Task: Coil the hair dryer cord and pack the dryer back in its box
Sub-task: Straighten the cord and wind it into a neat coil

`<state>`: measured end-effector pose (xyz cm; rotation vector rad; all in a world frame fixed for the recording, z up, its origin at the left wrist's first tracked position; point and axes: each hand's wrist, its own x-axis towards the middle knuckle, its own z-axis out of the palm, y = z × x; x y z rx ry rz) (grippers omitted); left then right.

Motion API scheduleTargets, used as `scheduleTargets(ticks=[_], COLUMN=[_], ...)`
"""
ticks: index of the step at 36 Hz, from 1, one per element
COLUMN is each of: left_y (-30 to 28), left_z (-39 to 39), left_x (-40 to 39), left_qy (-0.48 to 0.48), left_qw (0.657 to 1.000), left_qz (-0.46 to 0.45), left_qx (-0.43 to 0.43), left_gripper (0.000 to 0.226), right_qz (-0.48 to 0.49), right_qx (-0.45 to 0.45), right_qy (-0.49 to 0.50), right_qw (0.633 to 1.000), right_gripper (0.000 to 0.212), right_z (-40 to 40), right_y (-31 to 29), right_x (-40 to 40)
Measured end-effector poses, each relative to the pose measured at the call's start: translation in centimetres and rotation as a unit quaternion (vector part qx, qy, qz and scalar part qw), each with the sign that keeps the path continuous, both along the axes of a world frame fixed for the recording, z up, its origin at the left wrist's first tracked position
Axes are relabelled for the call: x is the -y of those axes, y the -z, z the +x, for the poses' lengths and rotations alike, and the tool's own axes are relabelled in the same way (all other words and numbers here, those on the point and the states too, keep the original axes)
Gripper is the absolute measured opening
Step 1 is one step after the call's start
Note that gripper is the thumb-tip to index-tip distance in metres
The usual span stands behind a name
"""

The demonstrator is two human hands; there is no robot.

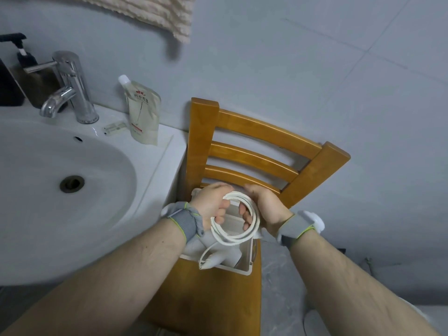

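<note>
Both hands, left hand [213,204] and right hand [261,207], grip the white cord [236,235], looped in round coils.

Soft, even indoor light fills the scene, cool and slightly dim. The shiny chrome tap [69,87] carries bright streaked highlights, and a small glare spot sits on the glossy white ceramic basin [48,166] just below the tap. Right of the tap, a cream textured towel [155,14] casts a blurred shadow on the wall. Wide-angle distortion bends lines near the frame's edges, and both forearms look stretched and soft.
</note>
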<state>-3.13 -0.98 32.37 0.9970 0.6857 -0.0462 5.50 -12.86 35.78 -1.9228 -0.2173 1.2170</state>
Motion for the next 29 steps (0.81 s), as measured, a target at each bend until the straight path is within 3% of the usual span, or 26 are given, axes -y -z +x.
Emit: scheduleTargets(ticks=[2,5,8,11,14,17,21,23,26,29], left_y=[-0.4,-0.4,0.0,1.0,2.2,2.9,2.2,1.7,1.5,1.7], left_z=[0.3,0.9,1.0,0.4,-0.2,-0.3,0.0,-0.1,0.4,0.7], left_x=[-0.1,0.0,0.0,0.3,1.0,1.2,-0.2,-0.6,-0.7,-0.4], left_qy=[0.053,0.078,0.036,-0.024,-0.091,-0.112,-0.024,0.041,0.083,0.065], left_qw=[0.998,0.993,0.998,0.996,0.99,0.99,0.999,0.999,0.995,0.997], left_qz=[0.039,0.084,0.042,-0.044,-0.09,-0.083,-0.034,0.003,0.059,0.024], left_qx=[0.0,0.004,0.044,0.077,0.054,0.033,0.007,0.002,0.003,0.038], left_gripper=[0.01,0.017,0.023,0.033,0.03,0.022,0.02,0.019,0.022,0.032], right_qz=[-0.006,0.008,-0.013,-0.044,-0.053,-0.023,0.067,0.068,0.03,0.013], right_qx=[0.007,0.098,0.215,0.244,0.217,0.132,-0.081,-0.138,-0.105,-0.013], right_qy=[-0.038,-0.021,0.014,0.093,0.191,0.209,0.178,0.144,0.075,0.083], right_qw=[0.999,0.995,0.976,0.964,0.956,0.969,0.978,0.978,0.991,0.996], right_gripper=[0.072,0.061,0.053,0.051,0.049,0.045,0.051,0.057,0.062,0.057], right_z=[0.0,-0.5,-0.7,-0.7,-0.9,-1.4,-1.3,-0.8,-0.7,-0.5], right_y=[-0.2,0.3,1.1,1.8,2.7,3.3,2.5,2.0,1.4,1.0], right_x=[0.0,-0.7,-1.4,-2.0,-2.1,-1.7,-0.2,0.0,-0.4,-0.9])
